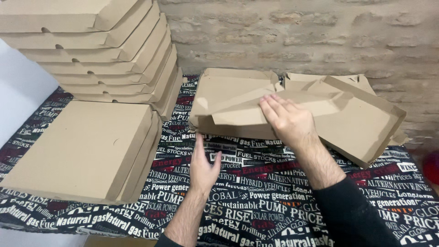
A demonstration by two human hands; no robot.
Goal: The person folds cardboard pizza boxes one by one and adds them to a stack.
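A half-folded brown cardboard pizza box (pixel 238 98) lies at the back middle of the table, its flaps partly raised. My right hand (pixel 286 120) rests flat on the box's front flap, fingers spread, pressing it down. My left hand (pixel 202 167) hovers edge-on just in front of the box's left front corner, fingers straight and empty. A second loose flat box blank (pixel 366 121) sticks out to the right from under my right hand.
A closed folded box (pixel 77 148) lies at the near left. Behind it rises a tall stack of folded boxes (pixel 105 50). The table wears a dark cloth (pixel 265 196) printed with words. A brick wall (pixel 320 36) stands right behind.
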